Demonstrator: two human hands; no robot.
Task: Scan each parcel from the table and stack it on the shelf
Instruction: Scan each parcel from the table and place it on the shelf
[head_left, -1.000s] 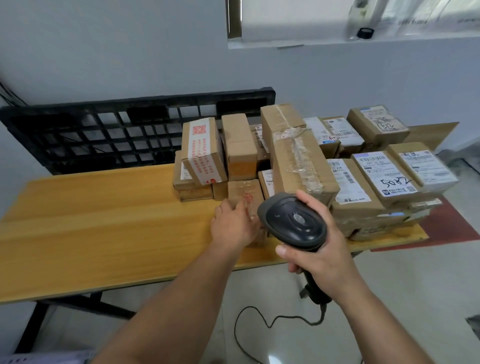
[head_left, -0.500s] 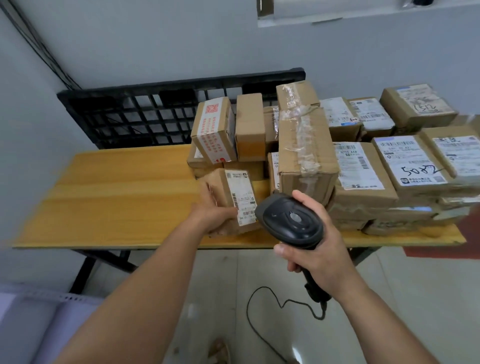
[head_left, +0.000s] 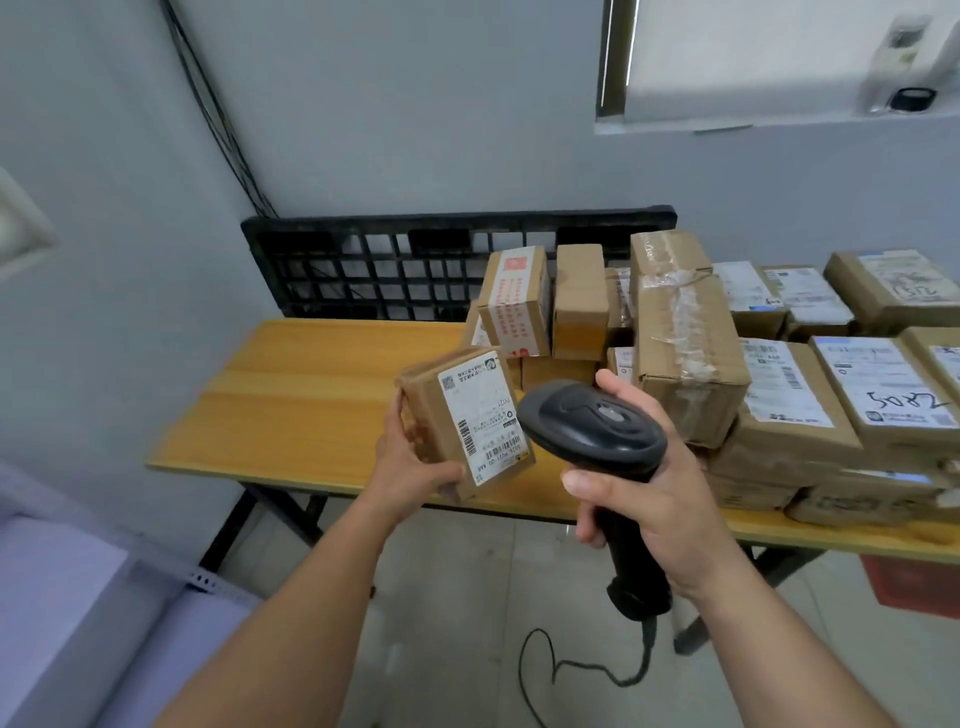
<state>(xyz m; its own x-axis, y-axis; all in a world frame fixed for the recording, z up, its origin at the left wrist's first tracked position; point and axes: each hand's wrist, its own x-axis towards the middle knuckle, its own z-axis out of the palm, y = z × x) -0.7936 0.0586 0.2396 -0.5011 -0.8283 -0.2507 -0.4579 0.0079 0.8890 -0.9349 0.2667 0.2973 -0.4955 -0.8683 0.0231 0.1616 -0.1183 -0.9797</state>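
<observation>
Item: small parcel (head_left: 467, 421), brown cardboard, white shipping label with barcodes facing up. Location: held tilted in the air over the front edge of the tabletop (head_left: 311, 395), clear of the wood.

Left hand (head_left: 415, 467): grip closed round the small parcel, thumb on its near lower edge, fingers along its left side.

Right hand (head_left: 660, 493): grip wrapped round the handle of a black barcode scanner (head_left: 592, 421); forefinger lies behind the head, thumb across the front of the handle. The scanner head sits just beside the label's right edge; contact cannot be told.

Cable (head_left: 571, 665): black, runs from the base of the handle down in a loop over the tiled floor (head_left: 441, 597).

Stacked parcels (head_left: 789, 452): brown cartons piled on the right half of the tabletop, most labelled. Among them a tall taped carton (head_left: 685, 353), a box handwritten 5082 (head_left: 883, 389) and a box with red-printed tape (head_left: 514, 306).

Black plastic pallet (head_left: 395, 270): stands on edge against the wall behind the tabletop.

Pale shelving (head_left: 93, 597): low left, with a perforated metal upright; blurred, contents not visible
</observation>
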